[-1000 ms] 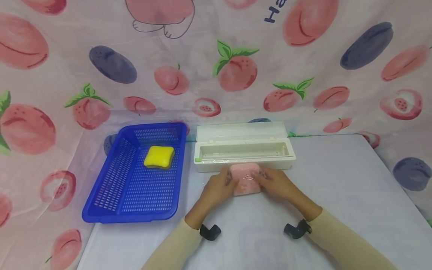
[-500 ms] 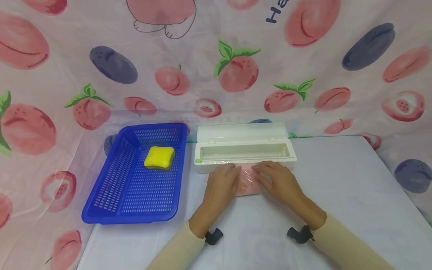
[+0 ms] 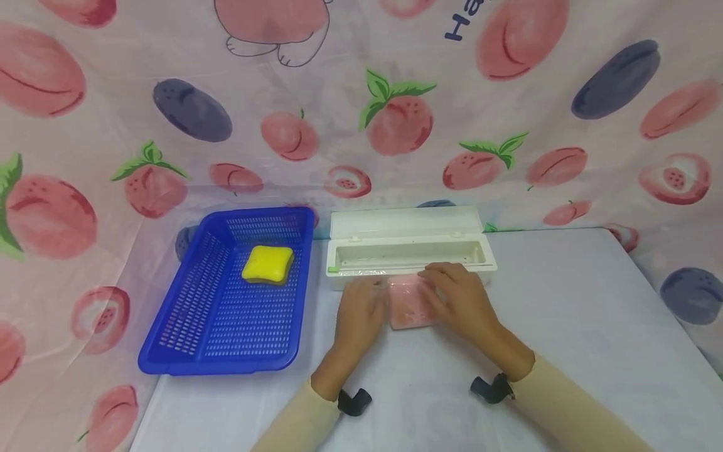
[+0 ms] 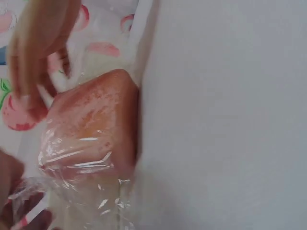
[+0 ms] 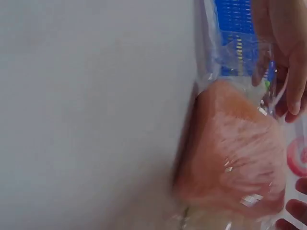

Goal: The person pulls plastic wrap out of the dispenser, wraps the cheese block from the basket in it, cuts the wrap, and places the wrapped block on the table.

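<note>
A pink rounded block (image 3: 408,307) under clear plastic film stands at the front of the white cling film dispenser (image 3: 407,282). My left hand (image 3: 359,314) is at the block's left; in the left wrist view its fingers (image 4: 9,177) pinch loose plastic film (image 4: 33,194) that runs off the block. My right hand (image 3: 460,301) lies along the block's right side, its fingers loosely bent and blurred. In the right wrist view the film (image 5: 249,153) lies creased over the block's face. Whether the right fingertips touch the film cannot be made out.
To the left is a blue perforated basket (image 3: 220,364) with a yellow sponge (image 3: 268,263) in it. Behind the dispenser's long trough its lid (image 3: 403,221) stands raised. Fruit-printed cloth (image 3: 316,81) hangs at the back, and white cloth (image 3: 565,314) covers the table.
Both hands first held the block's sides, then moved over it. Now my left hand has drawn off to the left, uncovering more of the block, which stays in about the same place.
</note>
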Tool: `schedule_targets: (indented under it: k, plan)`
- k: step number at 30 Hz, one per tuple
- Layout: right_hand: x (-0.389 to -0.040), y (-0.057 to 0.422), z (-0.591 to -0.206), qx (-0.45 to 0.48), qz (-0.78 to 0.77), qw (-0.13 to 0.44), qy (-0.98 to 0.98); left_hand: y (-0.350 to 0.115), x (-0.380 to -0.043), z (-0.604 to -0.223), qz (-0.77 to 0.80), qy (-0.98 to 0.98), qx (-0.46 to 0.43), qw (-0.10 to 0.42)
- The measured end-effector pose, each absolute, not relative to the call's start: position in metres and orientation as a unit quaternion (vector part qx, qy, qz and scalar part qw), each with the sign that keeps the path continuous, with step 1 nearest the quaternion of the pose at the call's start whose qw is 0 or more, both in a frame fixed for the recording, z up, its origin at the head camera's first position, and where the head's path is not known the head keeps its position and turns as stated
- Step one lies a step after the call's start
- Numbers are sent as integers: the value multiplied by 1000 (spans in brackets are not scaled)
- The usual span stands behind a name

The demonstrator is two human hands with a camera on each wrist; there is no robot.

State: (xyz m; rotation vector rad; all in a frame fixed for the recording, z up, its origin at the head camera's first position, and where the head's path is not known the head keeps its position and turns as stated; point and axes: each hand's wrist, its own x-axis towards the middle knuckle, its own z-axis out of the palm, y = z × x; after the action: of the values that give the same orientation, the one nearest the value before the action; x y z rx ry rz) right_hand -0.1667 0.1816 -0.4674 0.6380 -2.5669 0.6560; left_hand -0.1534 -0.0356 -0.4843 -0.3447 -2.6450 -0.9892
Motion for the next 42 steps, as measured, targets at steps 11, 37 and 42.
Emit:
schedule_targets:
  k: [11, 37, 42]
  plan:
    - [-199, 113, -440, 209, 316, 48, -924, -55, -161, -507, -520, -825, 116, 191]
    - [-266, 41, -441, 115, 300, -152, -935, -82, -192, -534, -611, -770, 124, 135]
    - [-271, 45, -436, 124, 298, -163, -932, -83, -193, -531, -616, -764, 127, 142]
